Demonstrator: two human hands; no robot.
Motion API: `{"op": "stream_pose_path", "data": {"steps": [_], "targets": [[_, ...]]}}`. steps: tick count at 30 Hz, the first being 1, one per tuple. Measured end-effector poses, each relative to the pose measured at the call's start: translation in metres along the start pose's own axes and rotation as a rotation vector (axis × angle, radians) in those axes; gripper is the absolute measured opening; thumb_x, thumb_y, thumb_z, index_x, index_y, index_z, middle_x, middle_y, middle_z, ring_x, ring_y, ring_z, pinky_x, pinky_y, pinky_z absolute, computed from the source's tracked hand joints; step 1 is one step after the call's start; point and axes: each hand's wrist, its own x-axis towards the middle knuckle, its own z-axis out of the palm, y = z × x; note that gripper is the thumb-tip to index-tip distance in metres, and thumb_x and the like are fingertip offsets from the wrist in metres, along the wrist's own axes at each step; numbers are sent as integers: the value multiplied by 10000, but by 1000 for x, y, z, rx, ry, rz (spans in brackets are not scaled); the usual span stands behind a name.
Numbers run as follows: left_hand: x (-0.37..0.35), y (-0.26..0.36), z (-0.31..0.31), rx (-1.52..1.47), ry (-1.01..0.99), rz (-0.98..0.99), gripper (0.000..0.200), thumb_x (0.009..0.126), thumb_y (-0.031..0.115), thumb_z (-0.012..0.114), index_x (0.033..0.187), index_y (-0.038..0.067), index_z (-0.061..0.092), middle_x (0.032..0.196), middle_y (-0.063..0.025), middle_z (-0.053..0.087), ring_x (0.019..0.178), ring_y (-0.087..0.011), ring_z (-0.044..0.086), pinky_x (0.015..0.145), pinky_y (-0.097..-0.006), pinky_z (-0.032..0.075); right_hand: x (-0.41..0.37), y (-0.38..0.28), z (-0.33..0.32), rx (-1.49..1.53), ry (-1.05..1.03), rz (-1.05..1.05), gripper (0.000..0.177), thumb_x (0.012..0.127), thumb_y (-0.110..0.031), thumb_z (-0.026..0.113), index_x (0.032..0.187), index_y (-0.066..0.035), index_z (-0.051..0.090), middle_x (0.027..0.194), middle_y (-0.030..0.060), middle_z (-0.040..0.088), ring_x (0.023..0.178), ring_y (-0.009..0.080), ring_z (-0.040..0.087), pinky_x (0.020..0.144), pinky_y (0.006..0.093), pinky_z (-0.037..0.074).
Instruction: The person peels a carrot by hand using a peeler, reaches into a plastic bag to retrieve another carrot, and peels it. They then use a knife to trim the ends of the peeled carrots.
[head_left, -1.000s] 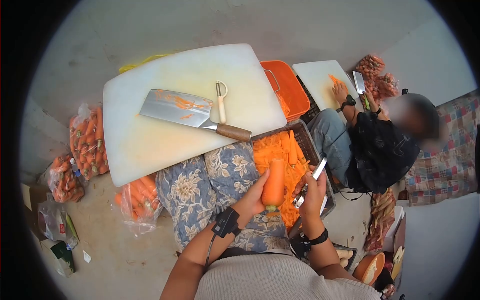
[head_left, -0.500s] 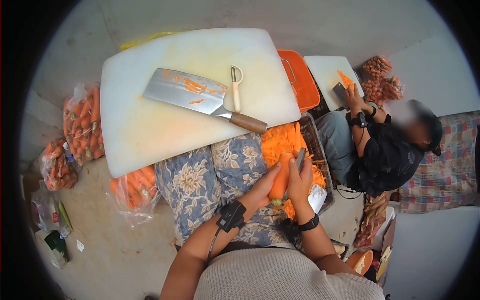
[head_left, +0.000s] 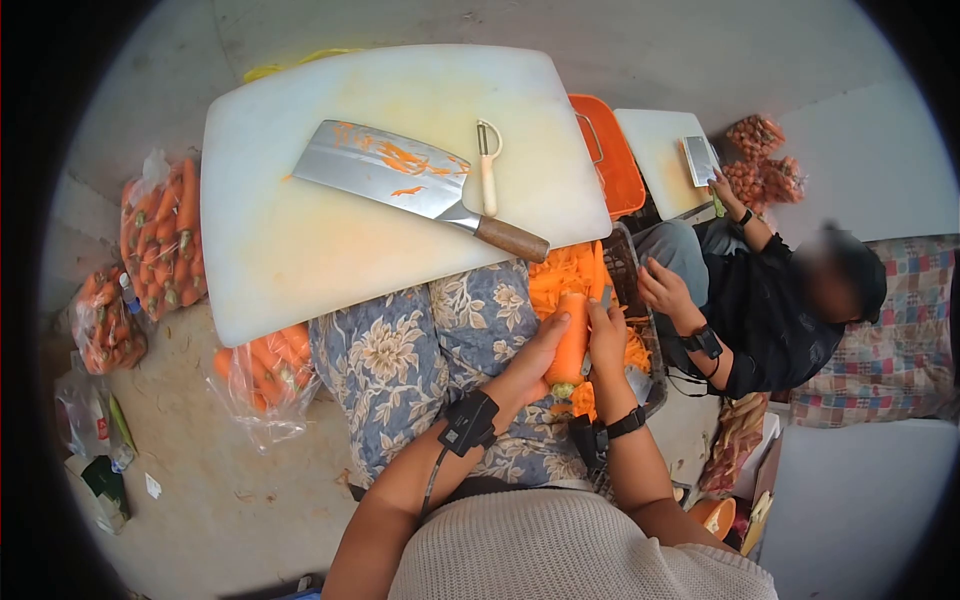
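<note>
An orange carrot (head_left: 570,338) stands between my two hands, its green-tinged stem end toward my body. My left hand (head_left: 535,362) is wrapped round its left side. On its right, my right hand (head_left: 607,345) grips a small grey metal tool (head_left: 606,296), mostly hidden by the fingers, close against the carrot. Beneath and beyond the hands, orange carrot shreds (head_left: 560,277) fill a dark crate (head_left: 624,262). Ahead on the white cutting board (head_left: 400,90) lie a cleaver (head_left: 385,170) with shreds on its blade and a peeler (head_left: 487,170) with a pale handle.
Bagged carrots (head_left: 163,240) stand at the left, another bag (head_left: 268,370) beside the floral cloth (head_left: 385,365). An orange bin (head_left: 612,160) is right of the board. A co-worker (head_left: 770,310) sits at the right by a second board (head_left: 655,150), holding a cleaver (head_left: 699,160).
The carrot and both my hands have shifted slightly. The co-worker's hands have moved apart, one now nearer the crate. The shreds on the co-worker's board are no longer visible.
</note>
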Motion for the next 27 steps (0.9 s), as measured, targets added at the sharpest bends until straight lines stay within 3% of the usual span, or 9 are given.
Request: {"op": "stream_pose_path", "data": {"steps": [6,8,11,14,18,23,27], "targets": [[-8,-4,3,178,-29,14,469,891,385,463,1253,114,340,1094,-52,476,963,-138,507,764,-316,469,37,19,-4,223,83,-25,250,829,-179,522,874,67,513,783,93,569,673,155,548,574,280,435],[-10,-3,2,95,-51,-8,469,882,393,476,1233,102,365,1060,-65,507,913,-153,541,753,-317,478,34,14,0,238,83,-33,304,834,-190,513,956,88,507,858,137,583,732,169,569,611,282,451],[-4,-5,-9,8,-49,-78,462,871,408,488,1199,94,404,1012,-69,542,865,-161,564,745,-318,485,39,10,-3,108,8,4,298,841,-204,517,963,67,502,873,109,583,842,198,583,649,255,456],[-5,-3,-12,-42,-90,-142,466,878,425,466,1204,98,404,1045,-65,516,896,-140,544,743,-310,482,42,13,-4,5,39,-25,294,839,-206,517,975,54,503,892,100,584,849,187,583,632,252,451],[-10,-1,-9,-58,-98,-90,447,885,422,452,1189,95,415,1012,-63,535,861,-142,554,727,-307,485,7,-19,0,98,2,-84,273,843,-204,510,990,25,502,891,72,581,796,143,570,596,232,437],[-5,-3,-15,-152,-192,-66,419,902,408,419,1189,103,417,1048,-52,529,895,-142,546,722,-305,482,-28,-26,-3,73,-54,-285,218,840,-180,546,973,-14,496,890,41,562,736,76,508,608,226,419],[-10,-2,-8,-150,-167,-42,421,902,416,415,1187,106,421,1056,-45,524,911,-142,540,725,-307,481,-53,-32,-1,-15,-60,-406,221,835,-128,548,957,3,419,873,117,518,831,149,517,645,246,439]]}}
